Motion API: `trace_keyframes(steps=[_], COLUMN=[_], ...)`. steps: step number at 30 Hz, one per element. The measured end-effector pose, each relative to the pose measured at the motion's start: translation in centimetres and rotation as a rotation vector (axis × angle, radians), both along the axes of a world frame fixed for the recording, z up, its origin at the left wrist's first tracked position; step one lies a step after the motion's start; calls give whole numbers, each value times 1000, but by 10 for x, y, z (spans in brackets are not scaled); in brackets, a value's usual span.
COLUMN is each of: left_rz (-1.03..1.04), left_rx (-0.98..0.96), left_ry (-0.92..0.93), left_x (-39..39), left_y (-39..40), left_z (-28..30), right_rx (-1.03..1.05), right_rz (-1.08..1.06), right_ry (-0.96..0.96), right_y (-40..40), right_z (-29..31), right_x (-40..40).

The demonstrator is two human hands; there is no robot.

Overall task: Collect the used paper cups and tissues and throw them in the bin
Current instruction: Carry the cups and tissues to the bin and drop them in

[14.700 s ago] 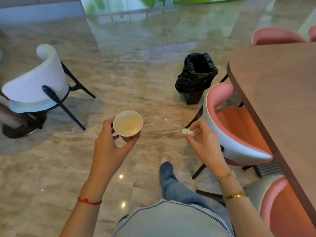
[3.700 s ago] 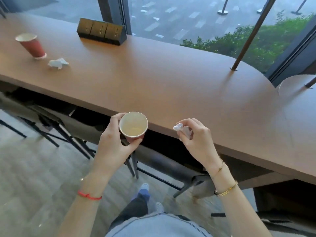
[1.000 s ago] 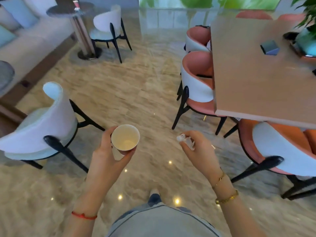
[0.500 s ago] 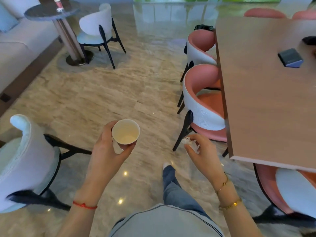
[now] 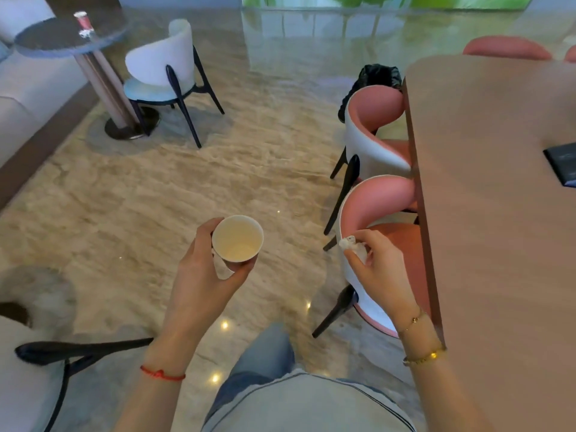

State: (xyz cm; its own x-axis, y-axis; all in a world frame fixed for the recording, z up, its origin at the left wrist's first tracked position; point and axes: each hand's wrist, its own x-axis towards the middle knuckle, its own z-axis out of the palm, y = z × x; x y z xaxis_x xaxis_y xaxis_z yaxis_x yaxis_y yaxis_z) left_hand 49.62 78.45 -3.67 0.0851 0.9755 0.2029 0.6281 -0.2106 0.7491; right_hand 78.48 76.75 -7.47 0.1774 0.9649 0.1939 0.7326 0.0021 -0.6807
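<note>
The paper cup point(image 5: 237, 238) sits upright in the left hand point(image 5: 202, 277), fingers wrapped on its wall; right hand point(image 5: 378, 269) pinches a crumpled tissue point(image 5: 352, 247). The bin point(image 5: 378, 77) is far ahead, behind the pink chairs point(image 5: 371, 135). Risk: w/ a tilt, leftover liquid may spill; the loose tissue may drop.

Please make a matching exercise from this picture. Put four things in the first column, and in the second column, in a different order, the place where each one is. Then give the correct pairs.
Things:
1. paper cup
2. crumpled tissue
3. black-lined bin
4. red cup

Places:
A. on the round side table, far left
B. in the left hand
C. on the floor behind the far pink chair
D. pinched in the right hand

Pairs: 1-B, 2-D, 3-C, 4-A
</note>
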Motion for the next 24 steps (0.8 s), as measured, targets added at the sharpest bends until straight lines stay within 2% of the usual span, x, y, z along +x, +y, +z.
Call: trace_keyframes(steps=[6, 11, 17, 24], left_rz=[30, 37, -48, -196], left_rx=[1, 10, 33, 31], left_ry=[13, -10, 13, 34], left_x=[11, 16, 33, 72], left_y=[128, 259, 427, 590], left_z=[-23, -25, -8, 0], right_rx=[-51, -65, -5, -54], right_rz=[17, 34, 5, -111], right_ry=[49, 15, 16, 53], right_y=[116, 250, 411, 530], right_z=[-23, -17, 8, -1], right_x=[8, 13, 20, 51])
